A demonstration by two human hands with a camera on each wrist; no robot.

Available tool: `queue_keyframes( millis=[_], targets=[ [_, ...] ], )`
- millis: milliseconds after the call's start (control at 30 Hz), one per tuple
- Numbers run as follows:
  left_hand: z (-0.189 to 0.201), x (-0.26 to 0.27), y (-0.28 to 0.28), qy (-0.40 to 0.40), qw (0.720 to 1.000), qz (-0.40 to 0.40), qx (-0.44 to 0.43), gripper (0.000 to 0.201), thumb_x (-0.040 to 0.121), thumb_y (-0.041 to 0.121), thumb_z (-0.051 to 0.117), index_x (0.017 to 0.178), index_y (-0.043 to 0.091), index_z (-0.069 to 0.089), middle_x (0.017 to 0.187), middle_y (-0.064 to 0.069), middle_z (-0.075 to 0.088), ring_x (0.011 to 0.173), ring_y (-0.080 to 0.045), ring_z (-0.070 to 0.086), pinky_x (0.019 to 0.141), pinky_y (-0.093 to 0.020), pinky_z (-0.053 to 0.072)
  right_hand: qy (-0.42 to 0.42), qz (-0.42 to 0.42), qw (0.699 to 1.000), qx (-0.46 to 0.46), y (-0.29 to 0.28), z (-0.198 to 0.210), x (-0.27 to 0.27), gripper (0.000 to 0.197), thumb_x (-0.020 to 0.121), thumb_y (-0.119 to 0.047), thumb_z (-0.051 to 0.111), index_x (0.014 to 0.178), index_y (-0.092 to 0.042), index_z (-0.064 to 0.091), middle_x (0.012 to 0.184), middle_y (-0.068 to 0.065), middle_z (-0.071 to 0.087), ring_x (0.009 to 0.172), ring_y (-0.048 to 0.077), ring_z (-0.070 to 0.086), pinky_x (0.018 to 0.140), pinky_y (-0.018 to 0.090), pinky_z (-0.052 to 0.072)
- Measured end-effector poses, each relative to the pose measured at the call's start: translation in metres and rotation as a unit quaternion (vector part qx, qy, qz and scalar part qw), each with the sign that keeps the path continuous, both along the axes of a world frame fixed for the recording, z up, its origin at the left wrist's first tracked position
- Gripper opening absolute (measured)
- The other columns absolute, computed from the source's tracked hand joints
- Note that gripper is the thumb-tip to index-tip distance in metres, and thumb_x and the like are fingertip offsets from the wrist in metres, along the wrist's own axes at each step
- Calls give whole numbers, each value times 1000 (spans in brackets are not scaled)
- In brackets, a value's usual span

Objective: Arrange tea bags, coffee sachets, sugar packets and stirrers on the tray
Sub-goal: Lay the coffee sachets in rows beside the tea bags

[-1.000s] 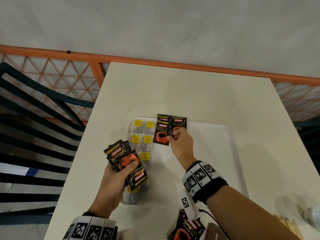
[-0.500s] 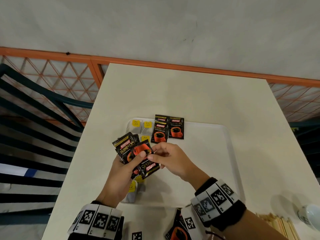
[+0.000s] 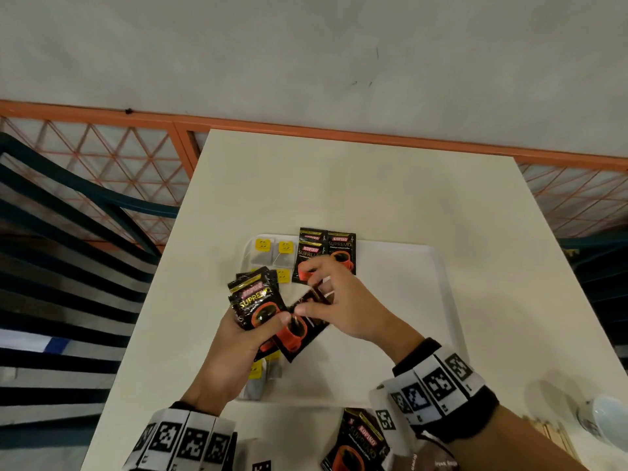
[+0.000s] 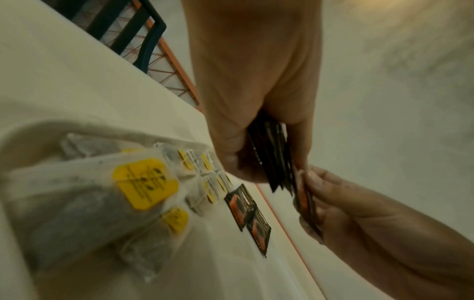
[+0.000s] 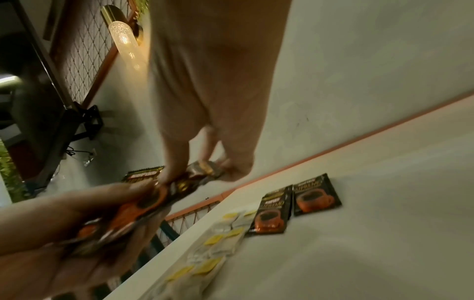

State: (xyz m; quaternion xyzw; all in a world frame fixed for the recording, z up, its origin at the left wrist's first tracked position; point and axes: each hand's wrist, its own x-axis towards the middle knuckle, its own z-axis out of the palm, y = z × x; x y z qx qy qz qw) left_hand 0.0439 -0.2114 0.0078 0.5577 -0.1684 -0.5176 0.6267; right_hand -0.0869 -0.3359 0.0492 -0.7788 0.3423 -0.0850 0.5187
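A white tray [image 3: 441,300] lies on the white table. Tea bags with yellow tags [image 3: 273,253] fill its left side. Black coffee sachets [image 3: 341,253] lie in a row at its far edge, also in the wrist views [image 4: 259,225] [image 5: 316,195]. My left hand [image 3: 238,334] grips a fanned stack of coffee sachets [image 3: 255,299] above the tray's left part. My right hand [image 3: 339,307] pinches one coffee sachet [image 3: 300,329] at the stack's right edge, between thumb and fingers.
Another coffee sachet [image 3: 356,443] lies on the table near the front edge. Wooden stirrers [image 3: 550,436] and a white cup [image 3: 605,419] sit at the lower right. A dark slatted chair [image 3: 68,266] stands left of the table, an orange lattice rail behind.
My right hand left the sachet it laid at the tray's far edge, came back to the stack, and now pinches one sachet from it. The left hand lifted the stack slightly.
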Motion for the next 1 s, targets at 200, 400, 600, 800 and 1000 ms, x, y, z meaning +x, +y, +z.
queue_keyframes(
  millis=[200, 400, 600, 800, 1000],
  targets=[
    [-4, 0, -6, 24, 991, 130, -24, 78, 38, 41, 90, 105, 15, 62, 96, -6, 74, 93, -24, 70, 68, -29, 57, 68, -109, 980, 153, 17, -7, -1, 35, 85, -47, 58, 104, -19, 49, 93, -3, 58, 79, 10, 58, 70, 22, 46],
    [-8, -2, -9, 19, 997, 81, -9, 89, 35, 46, 91, 111, 11, 61, 100, -11, 72, 95, -27, 69, 77, -35, 57, -32, -153, 959, 238, 17, -19, 3, 11, 95, -14, 49, 85, -18, 50, 89, 1, 58, 74, 10, 58, 66, 19, 48],
    [-10, -4, -6, 48, 997, 65, 8, 83, 35, 43, 91, 107, 12, 62, 94, -9, 73, 94, -27, 69, 67, -28, 58, -35, -264, 939, 219, -11, -33, -9, 9, 91, -9, 54, 87, -16, 57, 87, 4, 62, 71, 10, 58, 61, 19, 47],
    [-6, -1, -4, 69, 996, 53, 14, 99, 27, 50, 91, 113, 13, 60, 97, -8, 74, 91, -23, 71, 66, -28, 58, 29, -368, 917, 148, -44, -59, -15, 13, 88, -9, 60, 101, -7, 63, 90, 9, 63, 69, 17, 59, 65, 27, 52],
    [-5, 1, -2, 115, 992, 46, 23, 48, 73, 24, 59, 120, 14, 57, 103, -14, 70, 91, -25, 69, 70, -31, 57, 80, -377, 920, 71, -59, -69, -8, 16, 85, -15, 64, 99, -7, 63, 93, 9, 67, 84, 24, 63, 84, 37, 54]
  ],
)
